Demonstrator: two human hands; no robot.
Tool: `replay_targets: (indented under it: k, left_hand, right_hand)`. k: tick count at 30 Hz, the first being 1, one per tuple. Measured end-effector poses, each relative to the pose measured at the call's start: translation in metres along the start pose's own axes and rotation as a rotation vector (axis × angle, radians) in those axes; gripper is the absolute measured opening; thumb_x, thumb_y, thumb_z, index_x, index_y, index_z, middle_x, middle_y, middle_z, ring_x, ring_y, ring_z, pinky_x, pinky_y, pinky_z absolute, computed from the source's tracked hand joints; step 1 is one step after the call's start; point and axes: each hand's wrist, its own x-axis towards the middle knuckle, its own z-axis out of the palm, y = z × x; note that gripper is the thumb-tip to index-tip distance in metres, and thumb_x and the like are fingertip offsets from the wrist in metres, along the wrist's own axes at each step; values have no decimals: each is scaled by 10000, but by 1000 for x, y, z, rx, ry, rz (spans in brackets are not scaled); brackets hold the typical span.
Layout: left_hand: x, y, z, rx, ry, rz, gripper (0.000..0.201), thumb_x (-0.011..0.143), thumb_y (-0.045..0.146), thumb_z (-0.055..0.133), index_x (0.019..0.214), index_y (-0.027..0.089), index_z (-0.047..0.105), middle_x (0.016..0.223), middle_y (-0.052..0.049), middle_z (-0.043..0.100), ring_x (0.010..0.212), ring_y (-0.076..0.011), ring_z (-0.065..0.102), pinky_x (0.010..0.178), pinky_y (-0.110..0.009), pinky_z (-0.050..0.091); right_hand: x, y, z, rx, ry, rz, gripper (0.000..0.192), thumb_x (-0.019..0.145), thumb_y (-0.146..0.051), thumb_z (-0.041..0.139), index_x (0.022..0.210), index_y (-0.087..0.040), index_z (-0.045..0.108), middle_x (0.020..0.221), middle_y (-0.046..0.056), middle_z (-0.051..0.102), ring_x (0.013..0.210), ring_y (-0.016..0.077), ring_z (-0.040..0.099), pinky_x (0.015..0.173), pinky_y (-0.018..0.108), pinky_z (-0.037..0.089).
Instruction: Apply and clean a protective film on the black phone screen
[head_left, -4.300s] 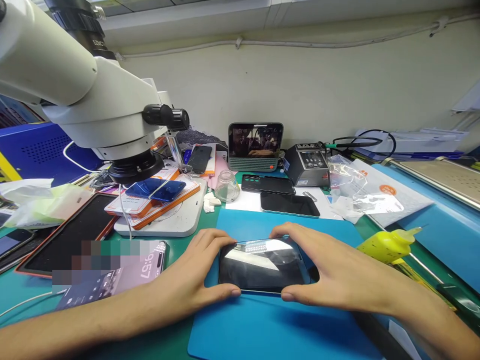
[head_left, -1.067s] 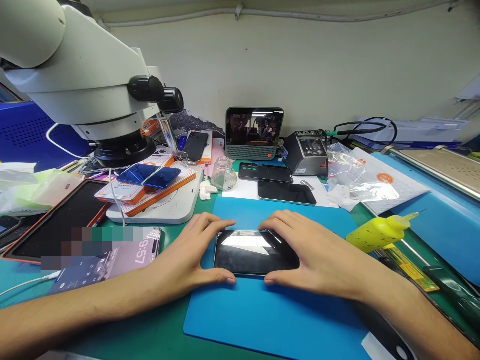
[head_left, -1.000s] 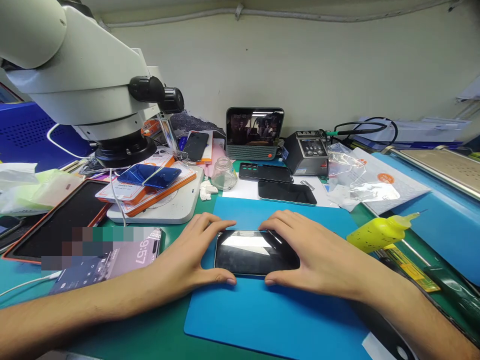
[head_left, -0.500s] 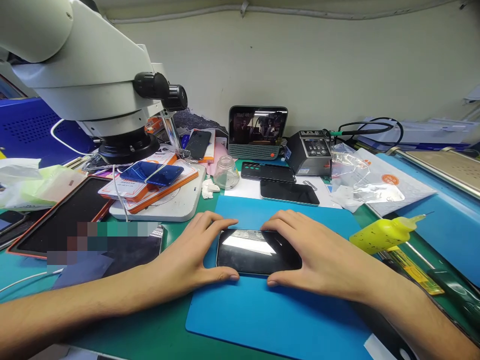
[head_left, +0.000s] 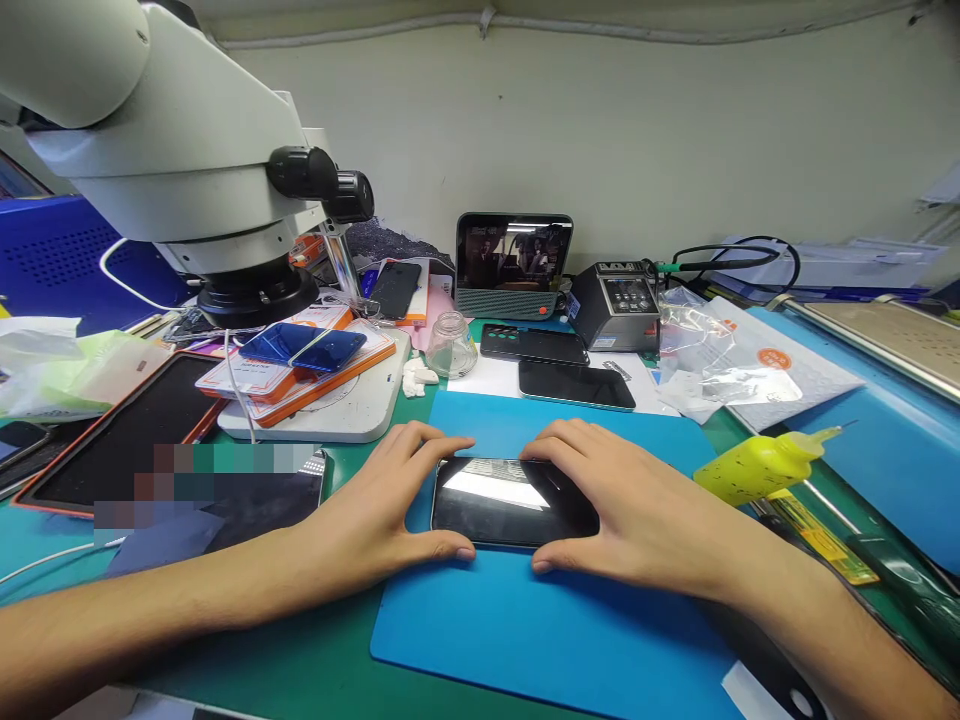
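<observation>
Both my hands—left hand (head_left: 375, 520), right hand (head_left: 637, 510)—have fingers clamped on one phone (head_left: 510, 502); beyond it lie two dark phones (head_left: 576, 384)—nothing between.

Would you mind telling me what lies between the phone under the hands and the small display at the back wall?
In the head view, between the phone and the display lie bare blue mat, then two dark phones on white paper.

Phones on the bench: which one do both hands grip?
The black phone lying flat on the blue mat, left hand and right hand at its ends; the others lie untouched.
</observation>
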Motion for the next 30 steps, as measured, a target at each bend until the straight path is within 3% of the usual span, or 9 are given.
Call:
replay_targets:
  k: [14,30]
  left_hand:
    - [1,-3,3,25,13,-3,872,936,609,861,1667,421,423,1500,-75,579,1457,-345,559,1263,-606,499]
    - [4,6,-6,42,-32,-17,824,948,573,851,1636,369,446,1477,-87,584,1438,-347,565,1253,-614,495]
  right_hand:
    - [-2,1,2,-23,15,-19,783,850,-770,860,1389,-231,681,1390,135,697,1248,396,665,1037,573,567]
    - [0,-1,2,-21,23,-35,770,849,-771,860,1355,-213,696,1357,128,712,1220,389,672,1023,583,571]
